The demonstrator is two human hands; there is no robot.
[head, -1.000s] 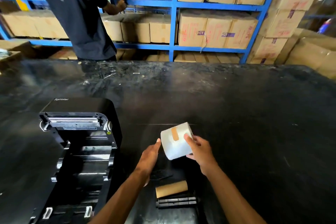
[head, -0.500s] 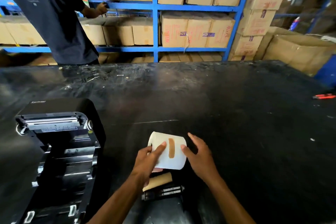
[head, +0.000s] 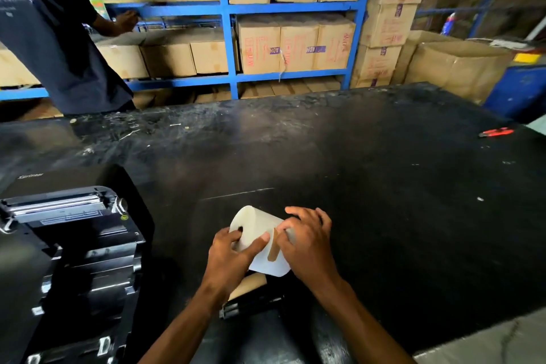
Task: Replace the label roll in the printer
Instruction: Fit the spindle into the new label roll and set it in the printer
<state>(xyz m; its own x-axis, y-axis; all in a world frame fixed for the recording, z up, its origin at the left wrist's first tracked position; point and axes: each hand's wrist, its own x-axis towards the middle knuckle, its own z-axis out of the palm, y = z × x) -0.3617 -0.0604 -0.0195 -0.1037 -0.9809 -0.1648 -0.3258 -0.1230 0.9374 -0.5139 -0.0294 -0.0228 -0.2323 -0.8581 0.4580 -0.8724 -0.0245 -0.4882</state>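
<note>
You hold the roll (head: 260,241) in both hands just above the table (head: 384,186), in front of you and right of the printer (head: 71,245). It is a white, fat cylinder lying tilted, its round end with the dark core hole turned up and left; a tan strip of tape (head: 274,248) runs along its side. Your left hand (head: 229,258) is curled around the near end, thumb laid across the paper, a fingertip at the core hole. Your right hand (head: 307,242) wraps the far side with fingers half bent, thumb at the tape.

The printer stands open, its cover tipped back. Under the roll lie a brown core (head: 246,287) and a black holder (head: 251,303), both partly hidden by your wrists; they seem to touch. A red cutter (head: 496,132) lies well apart at the far right. Beyond the table, another person (head: 50,32) reaches into blue shelves (head: 227,38) of boxes (head: 295,44).
</note>
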